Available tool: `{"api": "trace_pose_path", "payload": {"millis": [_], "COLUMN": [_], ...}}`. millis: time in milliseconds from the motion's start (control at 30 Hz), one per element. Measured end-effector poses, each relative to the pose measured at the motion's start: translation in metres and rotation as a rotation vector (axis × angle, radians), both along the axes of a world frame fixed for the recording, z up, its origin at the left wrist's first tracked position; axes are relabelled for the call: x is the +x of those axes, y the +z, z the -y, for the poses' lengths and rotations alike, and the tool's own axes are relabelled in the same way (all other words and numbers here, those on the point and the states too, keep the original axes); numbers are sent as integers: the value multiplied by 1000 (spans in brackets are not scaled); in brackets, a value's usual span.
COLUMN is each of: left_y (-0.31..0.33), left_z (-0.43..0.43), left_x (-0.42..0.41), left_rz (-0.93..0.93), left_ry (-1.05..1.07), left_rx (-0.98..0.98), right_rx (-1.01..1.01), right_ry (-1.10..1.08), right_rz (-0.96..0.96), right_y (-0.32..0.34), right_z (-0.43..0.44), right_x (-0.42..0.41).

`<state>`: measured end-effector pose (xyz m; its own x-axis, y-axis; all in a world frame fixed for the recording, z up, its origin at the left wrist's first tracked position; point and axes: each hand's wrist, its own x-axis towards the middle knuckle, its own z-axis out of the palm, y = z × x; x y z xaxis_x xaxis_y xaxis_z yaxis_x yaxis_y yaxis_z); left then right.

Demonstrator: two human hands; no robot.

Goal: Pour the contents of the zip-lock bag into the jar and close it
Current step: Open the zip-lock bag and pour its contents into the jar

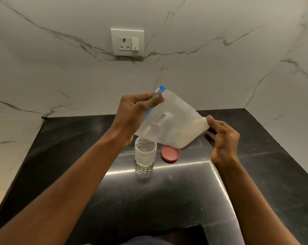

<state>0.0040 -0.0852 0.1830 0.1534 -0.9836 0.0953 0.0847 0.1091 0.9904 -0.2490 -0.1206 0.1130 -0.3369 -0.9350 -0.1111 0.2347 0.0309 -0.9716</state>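
- The zip-lock bag (172, 121) hangs in the air above the tabletop (255, 174), tilted, its blue zip edge running from upper right down to the lower left and its bottom corner out to the right.
- Its lowest corner, at the bottom end of the zip edge, sits directly over the open mouth of the clear jar (144, 155), close above the rim; whether the two touch cannot be told.
- White powder seems to lie in the lower right part of the bag; none shows inside the jar, so I judge the pour not yet begun or just starting.
- The relation that matters: the bag's long axis slopes down toward the jar, with the jar below and slightly left of the bag's middle, nearer the left hand than the right.
- The left hand (133, 114) grips the zip edge near its top, thumb and fingers (157, 99) pressed together on the blue strip.
- The right hand (224, 138) holds the far bottom corner, thumb on top and fingers curled loosely beneath it, pinching the plastic.
- Raising that right corner would likely send the powder toward the zip end; whether the zip is open there cannot be told.
- The pink lid (170, 154) lies flat on the tabletop just right of the jar, apart from it, partly under the bag.
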Motion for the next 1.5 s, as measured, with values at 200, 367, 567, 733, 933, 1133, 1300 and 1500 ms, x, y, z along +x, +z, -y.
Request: {"api": "trace_pose_path", "payload": {"millis": [200, 367, 567, 733, 933, 1133, 1300, 1500], "left_y": [-47, -73, -93, -99, -108, -114, -116, -115], "left_z": [0, 4, 9, 13, 13, 11, 7, 3], "left_x": [3, 8, 15, 27, 39, 48, 52, 56], "left_rz": [-56, -55, -68, -38, -95, -164, -215, -234], "left_ry": [129, 190, 187, 154, 127, 85, 60, 52], "left_rx": [164, 225, 235, 245, 289, 301, 322, 319], "right_rx": [-195, -317, -424, -520, -610, -666, -669, -653], "right_ry": [72, 136, 159, 121, 116, 137, 171, 191], "right_rz": [-152, -262, -376, -494, -670, -827, -929, -966], "right_y": [10, 16, 18, 26, 34, 45, 53, 63], "right_z": [25, 41, 45, 40, 37, 34, 32, 27], "right_x": [-17, -15, -7, 10, 29, 42, 48, 53]}}
